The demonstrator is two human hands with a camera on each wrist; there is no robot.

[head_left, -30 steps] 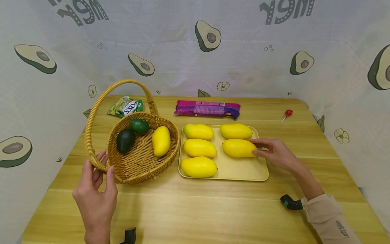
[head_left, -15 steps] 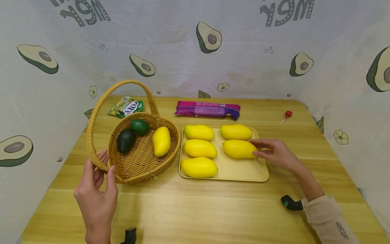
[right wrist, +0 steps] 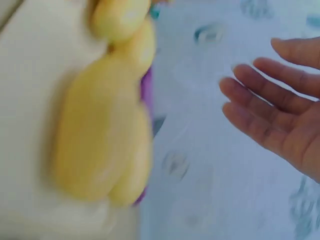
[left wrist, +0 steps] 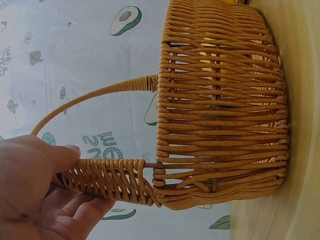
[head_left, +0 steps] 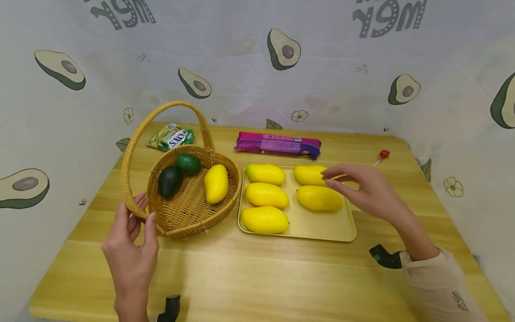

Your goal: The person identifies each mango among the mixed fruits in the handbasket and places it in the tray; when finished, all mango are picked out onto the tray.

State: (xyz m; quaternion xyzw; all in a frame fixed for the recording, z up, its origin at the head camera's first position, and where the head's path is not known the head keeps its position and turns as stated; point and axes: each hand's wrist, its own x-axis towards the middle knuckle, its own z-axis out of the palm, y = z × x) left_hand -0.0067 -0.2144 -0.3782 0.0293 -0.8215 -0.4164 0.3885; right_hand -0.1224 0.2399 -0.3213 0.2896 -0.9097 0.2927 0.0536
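My left hand (head_left: 132, 255) grips the base of the handle of a wicker basket (head_left: 197, 228); the left wrist view shows thumb and fingers on either side of the woven handle (left wrist: 107, 177). Inside the basket lie a dark avocado (head_left: 170, 181), a green avocado (head_left: 188, 164) and a yellow mango (head_left: 216, 184). Several mangoes lie in two columns on a pale yellow tray (head_left: 322, 228). Above the right column, my right hand (head_left: 368, 190) hovers with loosely bent fingers and holds nothing. Just below it lies the nearer right mango (head_left: 319, 198), apart from the fingers in the right wrist view.
Behind the tray lies a purple packet (head_left: 277, 145). A green candy bag (head_left: 172, 137) sits behind the basket. At the back right is a red lollipop (head_left: 383, 155). A patterned cloth (head_left: 237, 58) hangs behind the wooden table (head_left: 249, 277).
My right hand has let go of the nearer right mango and lifted up off it. That mango stays on the tray. The left hand keeps its hold on the basket handle.
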